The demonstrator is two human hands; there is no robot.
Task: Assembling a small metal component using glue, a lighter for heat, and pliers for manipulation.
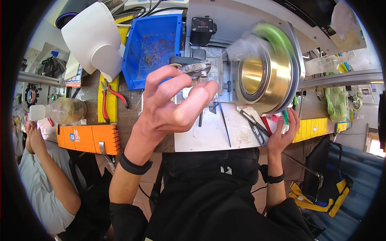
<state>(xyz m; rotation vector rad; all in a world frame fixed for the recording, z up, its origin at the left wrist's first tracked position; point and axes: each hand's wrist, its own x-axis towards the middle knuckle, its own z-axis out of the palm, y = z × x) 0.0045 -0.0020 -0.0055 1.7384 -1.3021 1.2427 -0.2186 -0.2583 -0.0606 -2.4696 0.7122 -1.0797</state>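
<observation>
My left hand [173, 98] is raised over the bench, its fingers curled in a pinch beside a small metal clamp [196, 69] on a machine. Whatever lies between those fingertips is hidden. Right of it stands a large shiny brass-coloured drum [275, 80], with a blurred green ring [273, 34] on its far side. Below the drum's right edge, my right hand [283, 134] has its fingers and thumb apart, close to small pink and green items; I see no firm hold. A thin dark-blue rod [223, 122] lies on the white work sheet [193, 138] between my hands.
Left of the machine sits a blue bin [132, 60] with fine scraps. Farther left are red-handled pliers [107, 100], a plastic bottle [70, 110], a white funnel-like duct [94, 36] and an orange strip [86, 138]. Tweezers [257, 124] lie near the drum. A co-worker's arm [52, 168] shows at left.
</observation>
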